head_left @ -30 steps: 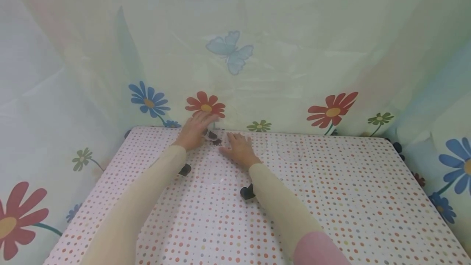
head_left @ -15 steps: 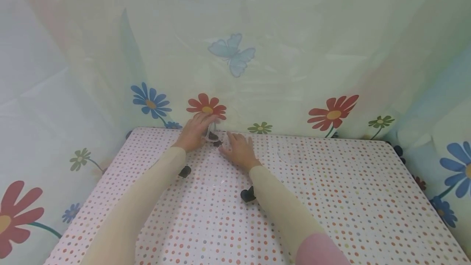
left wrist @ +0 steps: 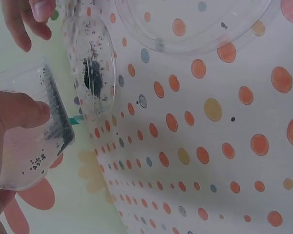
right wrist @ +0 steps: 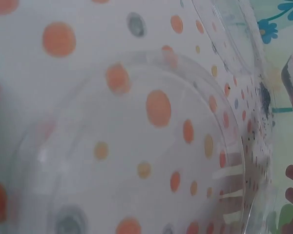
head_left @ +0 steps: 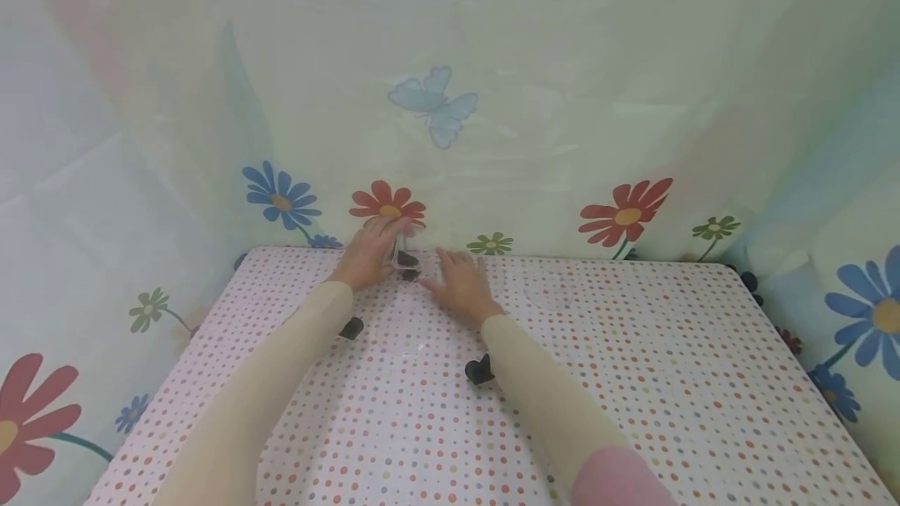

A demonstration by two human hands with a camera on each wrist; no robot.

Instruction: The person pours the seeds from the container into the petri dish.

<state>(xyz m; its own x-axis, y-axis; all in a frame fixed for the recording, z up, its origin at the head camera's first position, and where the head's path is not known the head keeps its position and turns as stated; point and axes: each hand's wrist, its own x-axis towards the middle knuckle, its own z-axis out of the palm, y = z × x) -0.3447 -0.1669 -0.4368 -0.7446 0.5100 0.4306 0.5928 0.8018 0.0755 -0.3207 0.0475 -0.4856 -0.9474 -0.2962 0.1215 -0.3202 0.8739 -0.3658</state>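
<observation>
My left hand point(head_left: 369, 252) grips a clear plastic cup point(left wrist: 56, 109), tilted on its side, its thumb laid along the wall. Small black grains point(left wrist: 63, 122) gather along the cup's lower side, with a few scattered on the wall. Beside the cup, a shallow clear round dish point(left wrist: 111, 87) holds a pile of black grains point(left wrist: 93, 75) near the back edge of the dotted table. My right hand point(head_left: 460, 287) is on the right of the dish, fingers spread and holding nothing; whether it touches the dish I cannot tell.
Another clear round dish point(head_left: 550, 291) lies right of my right hand, and a further one point(head_left: 406, 326) between my forearms. The flowered sheet point(head_left: 436, 37) rises directly behind the dotted table point(head_left: 703, 381). Stray grains point(left wrist: 233, 119) dot the tabletop.
The view shifts slightly. Both hands keep nearly the same places, the left one with the tilted cup. The dark patch in the dish below the cup looks slightly different in shape.
</observation>
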